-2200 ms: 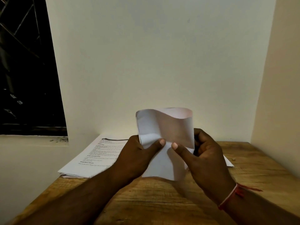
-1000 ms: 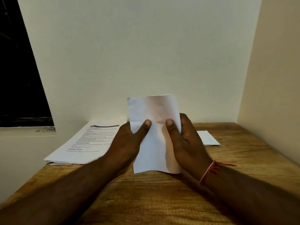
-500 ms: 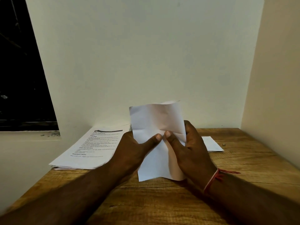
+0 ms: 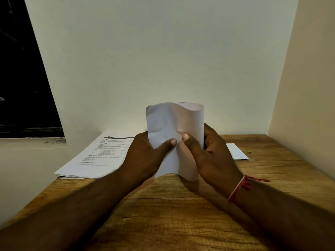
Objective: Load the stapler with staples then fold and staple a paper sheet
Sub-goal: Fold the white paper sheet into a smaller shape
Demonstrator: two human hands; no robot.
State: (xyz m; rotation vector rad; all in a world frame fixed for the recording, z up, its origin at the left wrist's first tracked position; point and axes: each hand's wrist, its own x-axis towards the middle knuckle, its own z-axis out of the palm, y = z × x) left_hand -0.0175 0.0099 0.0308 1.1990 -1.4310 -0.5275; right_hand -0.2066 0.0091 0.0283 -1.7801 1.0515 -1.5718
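Above the wooden table point(image 4: 181, 214), I hold the paper sheet point(image 4: 174, 124) upright, my left hand point(image 4: 145, 156) and right hand point(image 4: 213, 153) curled round its edges, thumbs pinching the front, so its bowed layers meet for creasing.

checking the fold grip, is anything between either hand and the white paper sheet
Nothing visible does. The left hand and right hand both grip the curled white paper sheet directly, thumbs on its front, over the brown wooden table.
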